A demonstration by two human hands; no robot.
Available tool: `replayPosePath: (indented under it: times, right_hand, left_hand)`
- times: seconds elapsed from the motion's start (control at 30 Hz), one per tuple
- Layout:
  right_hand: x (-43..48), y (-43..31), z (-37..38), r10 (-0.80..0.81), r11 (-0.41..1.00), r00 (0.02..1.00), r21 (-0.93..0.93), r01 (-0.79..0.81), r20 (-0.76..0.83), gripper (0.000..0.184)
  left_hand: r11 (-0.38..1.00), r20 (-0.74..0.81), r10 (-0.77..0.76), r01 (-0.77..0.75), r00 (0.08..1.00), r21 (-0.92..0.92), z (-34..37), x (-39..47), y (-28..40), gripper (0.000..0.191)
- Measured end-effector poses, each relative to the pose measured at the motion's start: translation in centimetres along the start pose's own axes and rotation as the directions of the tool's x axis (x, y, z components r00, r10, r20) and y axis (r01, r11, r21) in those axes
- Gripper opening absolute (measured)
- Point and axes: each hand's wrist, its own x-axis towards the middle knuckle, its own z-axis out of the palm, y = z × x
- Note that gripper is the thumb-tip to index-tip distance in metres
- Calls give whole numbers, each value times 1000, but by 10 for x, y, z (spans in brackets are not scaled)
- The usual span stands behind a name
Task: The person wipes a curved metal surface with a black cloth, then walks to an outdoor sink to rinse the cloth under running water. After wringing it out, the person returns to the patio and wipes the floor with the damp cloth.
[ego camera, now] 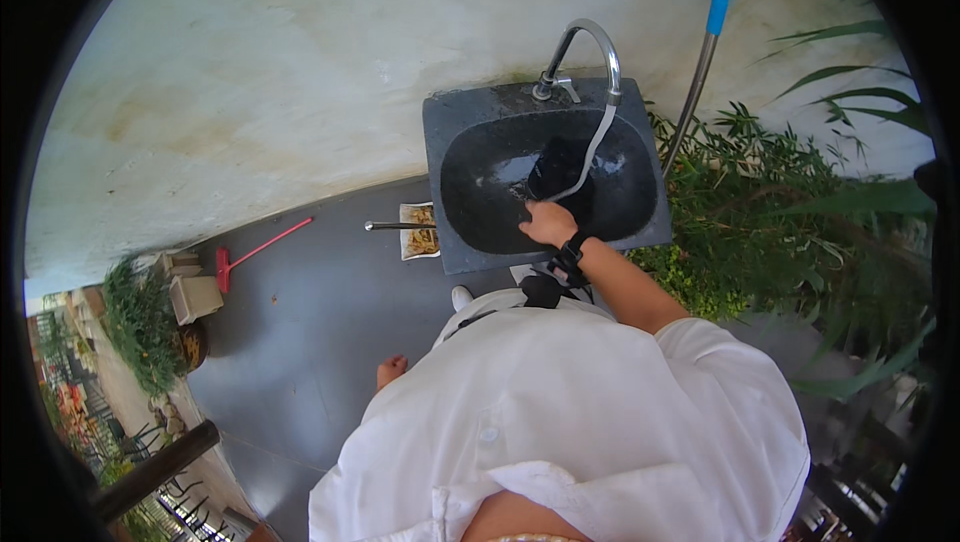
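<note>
Water runs from a curved chrome faucet (616,69) into a dark stone sink (454,137). My right hand (549,224) is over the front of the basin, at the lower end of the stream, with a black band on its wrist. Whether its fingers hold anything cannot be told. A black item (559,167), seemingly cloth, lies wet in the basin just beyond the hand. My left hand (391,371) hangs low at my left side, fingers curled, away from the sink; its palm is hidden.
Left of the sink stand a dustpan with debris (409,230) and a red long-handled tool (262,248) near planters (196,297). Leafy plants (750,219) crowd the right side, where a metal pole with a blue grip (718,5) leans on the wall.
</note>
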Motion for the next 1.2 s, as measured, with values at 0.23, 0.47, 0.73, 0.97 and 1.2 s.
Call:
replayPosePath:
  times: [0.23, 0.47, 0.73, 0.97, 1.2]
  right_hand:
    - [3, 55, 42, 222, 901, 884, -260, -347, -411, 24]
    - [11, 64, 52, 29, 917, 814, -309, -253, -580, 20]
    - [15, 62, 43, 123, 946, 910, -229, -227, -395, 29]
    - [-60, 51, -39, 190, 944, 596, 313, 109, -780, 19]
    - [-99, 23, -115, 259, 802, 506, 475, 362, -823, 19]
  left_hand:
    - [999, 42, 46, -46, 998, -2, -79, 61, 93, 38]
    - [989, 118, 100, -111, 988, 95, -85, 71, 107, 41]
    - [952, 168, 199, -232, 965, 201, -66, 70, 107, 42]
    - [980, 159, 136, -156, 978, 121, -67, 71, 116, 41]
    - [992, 171, 100, -111, 980, 58, -51, 79, 133, 42]
